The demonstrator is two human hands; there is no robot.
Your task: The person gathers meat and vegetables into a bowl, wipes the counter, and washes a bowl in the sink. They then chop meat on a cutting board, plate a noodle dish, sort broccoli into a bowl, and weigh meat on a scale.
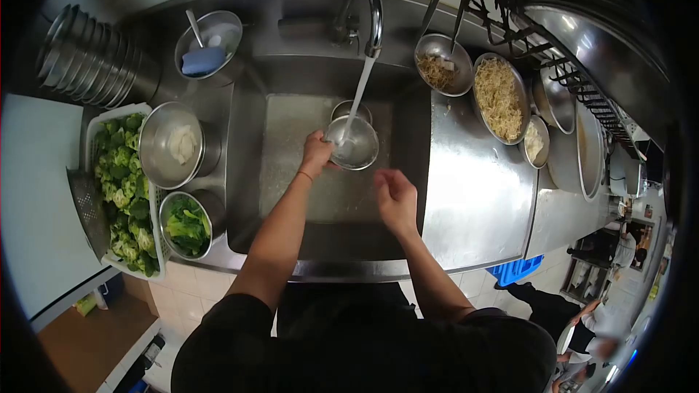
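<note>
My left hand (317, 153) grips the rim of a small metal bowl (362, 157) held over the sink (298, 200). A stream of water from the tap (376, 18) falls into this bowl. Behind it, a second small metal bowl (339, 110) shows partly, lower in the sink. Just right of the held bowl hovers my right hand (397, 202), its fingers curled in and nothing visible in them.
Left of the sink stand a basket of broccoli (124, 175), a pot of leafy greens (187, 224) and stacked metal pots (91, 58). A blue sponge (203, 60) lies in a bowl. On the right are bean sprouts (499, 94) in a bowl, below a black rack (502, 0). People stand far right.
</note>
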